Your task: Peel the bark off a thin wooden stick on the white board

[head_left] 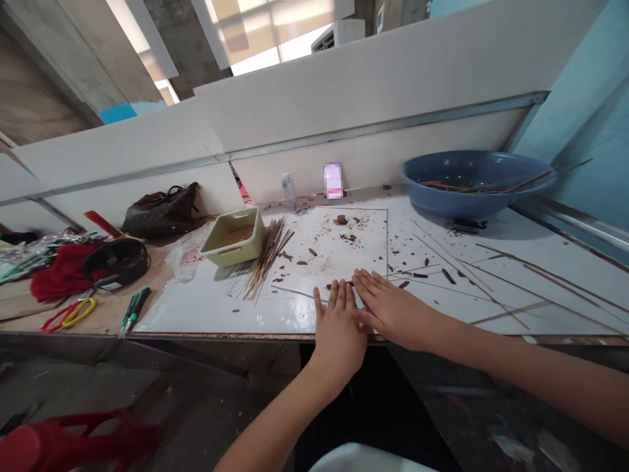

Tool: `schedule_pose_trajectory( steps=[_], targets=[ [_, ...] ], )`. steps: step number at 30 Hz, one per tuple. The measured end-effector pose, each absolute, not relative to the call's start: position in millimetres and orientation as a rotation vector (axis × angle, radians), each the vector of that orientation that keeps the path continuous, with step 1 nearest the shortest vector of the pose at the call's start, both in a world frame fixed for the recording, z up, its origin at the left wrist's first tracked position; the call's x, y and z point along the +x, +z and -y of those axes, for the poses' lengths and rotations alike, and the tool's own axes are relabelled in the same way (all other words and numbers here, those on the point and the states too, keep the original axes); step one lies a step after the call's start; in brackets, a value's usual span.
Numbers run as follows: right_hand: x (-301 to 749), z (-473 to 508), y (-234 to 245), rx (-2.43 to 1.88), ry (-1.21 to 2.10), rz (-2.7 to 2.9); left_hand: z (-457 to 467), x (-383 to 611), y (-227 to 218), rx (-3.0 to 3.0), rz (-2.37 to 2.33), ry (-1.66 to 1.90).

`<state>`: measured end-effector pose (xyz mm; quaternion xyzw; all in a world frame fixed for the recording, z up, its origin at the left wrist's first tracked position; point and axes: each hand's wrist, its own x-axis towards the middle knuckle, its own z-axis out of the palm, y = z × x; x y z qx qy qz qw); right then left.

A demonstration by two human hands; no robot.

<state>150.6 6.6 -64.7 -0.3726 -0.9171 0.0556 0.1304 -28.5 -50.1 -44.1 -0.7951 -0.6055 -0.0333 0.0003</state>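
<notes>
Fingers (pixel 334 296) of left hand (pixel 344 335) laid flat, outermost splayed from others; right hand (pixel 396 313) palm-down too, its fingers slightly apart, neither clamped. Dark brown strip (pixel 329 286) under finger ends, near front edge of tabletop (pixel 187 318); whether wrapped on stick, cannot tell. Light, even pressure from both hands should suit rolling it, by my judgement. Left arm (pixel 285 406) angles in from below, right arm (pixel 515 370) from right, hands meeting. Beyond: brown crumbs (pixel 341 220), stick bundle (pixel 272 257), blue basin (pixel 457 204)
</notes>
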Motion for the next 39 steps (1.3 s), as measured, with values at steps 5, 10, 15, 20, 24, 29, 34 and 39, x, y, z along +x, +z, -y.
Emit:
schedule_pose_trajectory(
  steps=[5,10,15,20,24,29,34,39],
  targets=[
    [132.2,-47.7,-61.7,-1.155,0.221,2.662,10.9,-19.4,-41.8,-2.423,2.034,-0.083],
    [140.1,-28.6,-71.7,-1.126,0.163,2.666,29.3,-25.4,-48.8,-2.413,1.991,-0.162],
    [140.2,-30.6,-67.4,-1.133,0.170,2.691,24.1,-27.1,-44.7,-2.450,1.986,-0.130],
    [133.9,-70.7,-64.0,-1.151,0.231,2.691,-8.8,-27.4,-37.1,-2.426,2.041,-0.135],
    [145.0,-51.4,-73.4,-1.068,0.167,2.692,11.8,-31.9,-40.2,-2.434,1.976,-0.175],
    [150.2,-37.6,-73.6,-1.069,0.163,2.707,20.4,-34.6,-45.6,-2.433,1.938,-0.198],
    [138.0,-70.5,-63.8,-1.148,0.158,2.709,-16.1,-33.8,-46.2,-2.395,2.014,-0.218],
    [144.2,-43.1,-79.2,-1.161,0.052,2.661,9.9,-40.2,-46.1,-2.422,1.954,-0.260]
  ],
)
